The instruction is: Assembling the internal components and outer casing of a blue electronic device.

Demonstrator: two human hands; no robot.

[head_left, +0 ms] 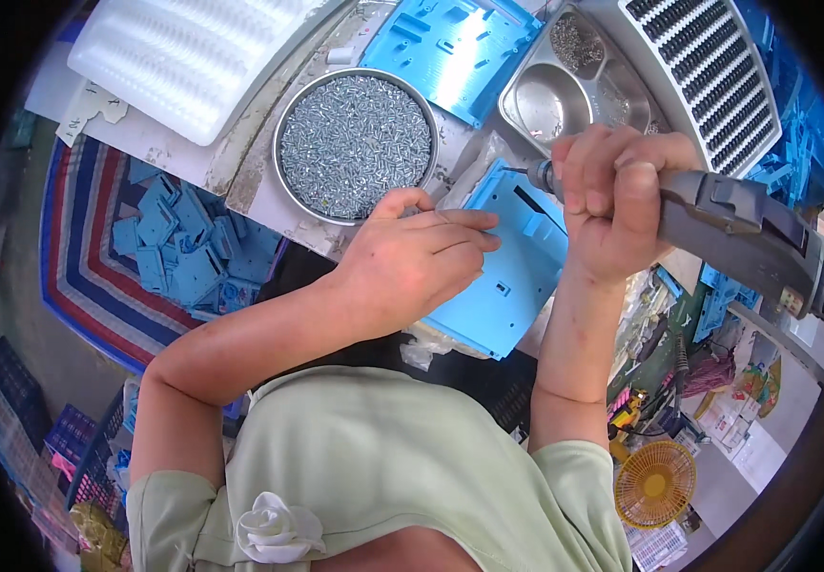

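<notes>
In front of me lies a light blue plastic panel [507,296] with slots and small holes. My right hand [622,191] is wrapped round a grey electric screwdriver [731,212], held tilted with its bit pointing left over the panel's far edge. Whether the bit touches the panel I cannot tell. My left hand [412,253] rests over the panel's left side, fingers curled together; anything inside them is hidden. Just beyond it stands a round metal bowl [436,143] full of small silver screws [355,143].
Another blue panel [450,57] lies at the back, beside a compartmented metal tray [550,100] holding small parts. A white moulded tray [193,62] is far left, a rack with black rows [708,76] far right. Blue pieces [183,238] fill a striped bag [78,238] on the left.
</notes>
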